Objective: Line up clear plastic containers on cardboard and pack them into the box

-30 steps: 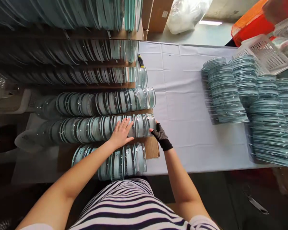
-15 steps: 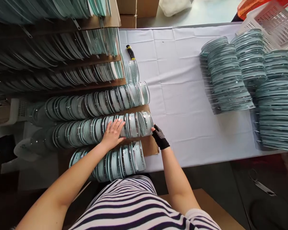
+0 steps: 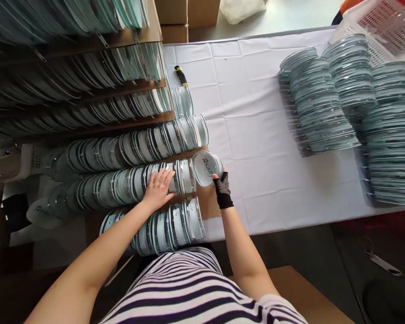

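My left hand (image 3: 157, 189), bare, lies flat on a sideways row of round pale-green pouches (image 3: 121, 184) in clear wrapping. My right hand (image 3: 222, 189), in a black fingerless glove, grips one round pouch (image 3: 206, 167) at the row's right end. That pouch is tilted up, its printed face toward me. Another such row (image 3: 135, 146) lies behind and a shorter one (image 3: 165, 227) in front, all on brown cardboard (image 3: 211, 202).
White cloth covers the table (image 3: 256, 126). Leaning stacks of the same pouches (image 3: 320, 108) stand at the right, beside a white mesh basket (image 3: 381, 27). A black-and-yellow tool (image 3: 181, 75) lies at the back. More rows on cardboard shelves (image 3: 87, 72) fill the left.
My right hand has pulled the end pouch away from the row and tipped it up so its face shows. My left hand has stayed on the row.
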A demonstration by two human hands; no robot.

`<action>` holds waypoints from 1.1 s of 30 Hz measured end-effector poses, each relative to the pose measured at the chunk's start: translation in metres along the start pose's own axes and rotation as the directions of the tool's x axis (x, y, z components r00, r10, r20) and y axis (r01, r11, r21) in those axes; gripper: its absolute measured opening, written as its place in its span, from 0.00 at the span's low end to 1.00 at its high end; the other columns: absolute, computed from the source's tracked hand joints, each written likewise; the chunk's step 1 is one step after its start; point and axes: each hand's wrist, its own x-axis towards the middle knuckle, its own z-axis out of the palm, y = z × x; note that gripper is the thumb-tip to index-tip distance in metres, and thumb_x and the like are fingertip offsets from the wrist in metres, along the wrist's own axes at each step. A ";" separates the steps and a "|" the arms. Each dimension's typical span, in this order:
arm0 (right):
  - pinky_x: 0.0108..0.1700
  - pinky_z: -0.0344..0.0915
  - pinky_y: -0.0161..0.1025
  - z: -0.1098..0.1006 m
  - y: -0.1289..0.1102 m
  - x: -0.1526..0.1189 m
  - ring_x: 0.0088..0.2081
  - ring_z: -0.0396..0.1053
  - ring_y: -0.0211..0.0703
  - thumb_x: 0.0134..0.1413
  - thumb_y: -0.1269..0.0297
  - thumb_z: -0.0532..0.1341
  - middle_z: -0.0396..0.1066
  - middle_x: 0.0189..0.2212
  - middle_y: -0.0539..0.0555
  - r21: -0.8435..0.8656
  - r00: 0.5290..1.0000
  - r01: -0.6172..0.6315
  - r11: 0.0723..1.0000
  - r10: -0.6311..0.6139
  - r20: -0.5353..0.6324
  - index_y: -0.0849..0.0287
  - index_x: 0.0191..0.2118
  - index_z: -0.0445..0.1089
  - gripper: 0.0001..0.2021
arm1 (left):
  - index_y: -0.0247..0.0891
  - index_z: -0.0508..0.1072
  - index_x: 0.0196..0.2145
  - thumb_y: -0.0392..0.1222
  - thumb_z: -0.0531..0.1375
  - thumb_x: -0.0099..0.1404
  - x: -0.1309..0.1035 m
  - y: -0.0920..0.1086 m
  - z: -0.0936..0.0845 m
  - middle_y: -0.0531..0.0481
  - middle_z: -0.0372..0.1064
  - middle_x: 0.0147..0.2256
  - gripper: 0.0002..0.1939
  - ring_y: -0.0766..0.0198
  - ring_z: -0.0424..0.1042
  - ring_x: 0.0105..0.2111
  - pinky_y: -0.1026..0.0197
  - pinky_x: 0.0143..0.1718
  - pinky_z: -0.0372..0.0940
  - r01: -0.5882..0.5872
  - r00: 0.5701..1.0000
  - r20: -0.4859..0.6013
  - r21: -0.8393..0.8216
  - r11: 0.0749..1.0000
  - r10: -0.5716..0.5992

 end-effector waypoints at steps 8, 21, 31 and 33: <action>0.71 0.37 0.65 -0.004 -0.020 -0.030 0.66 0.56 0.59 0.49 0.56 0.63 0.68 0.56 0.59 -0.428 0.884 0.423 0.799 -0.467 0.002 0.52 0.51 0.67 0.22 | 0.34 0.59 0.68 0.48 0.61 0.65 0.000 0.000 0.000 0.36 0.55 0.67 0.37 0.46 0.50 0.70 0.42 0.71 0.37 0.002 1.000 -0.024 0.006 1.000 -0.001; 0.69 0.35 0.72 -0.090 -0.009 -0.041 0.64 0.58 0.62 0.55 0.54 0.59 0.68 0.54 0.63 -0.734 0.726 0.233 0.638 -0.616 -0.305 0.56 0.49 0.69 0.18 | 0.35 0.57 0.69 0.50 0.61 0.65 -0.002 -0.002 0.005 0.36 0.54 0.68 0.39 0.46 0.48 0.70 0.42 0.71 0.35 -0.001 1.000 -0.028 -0.015 1.000 0.001; 0.67 0.32 0.75 -0.087 0.037 -0.064 0.68 0.49 0.66 0.61 0.46 0.57 0.61 0.63 0.67 -0.733 0.885 0.200 0.651 -0.441 -0.150 0.60 0.61 0.64 0.30 | 0.35 0.55 0.70 0.50 0.61 0.65 -0.001 -0.002 0.004 0.36 0.51 0.69 0.40 0.46 0.46 0.71 0.43 0.71 0.34 0.010 1.000 0.011 -0.016 1.000 -0.010; 0.69 0.41 0.67 -0.048 0.016 -0.057 0.68 0.51 0.62 0.57 0.44 0.60 0.59 0.64 0.69 -0.559 0.904 0.315 0.767 -0.422 -0.070 0.63 0.65 0.60 0.36 | 0.34 0.54 0.70 0.50 0.61 0.65 -0.001 -0.002 0.003 0.36 0.50 0.69 0.41 0.46 0.46 0.71 0.43 0.71 0.35 0.012 1.000 0.015 -0.001 1.000 -0.012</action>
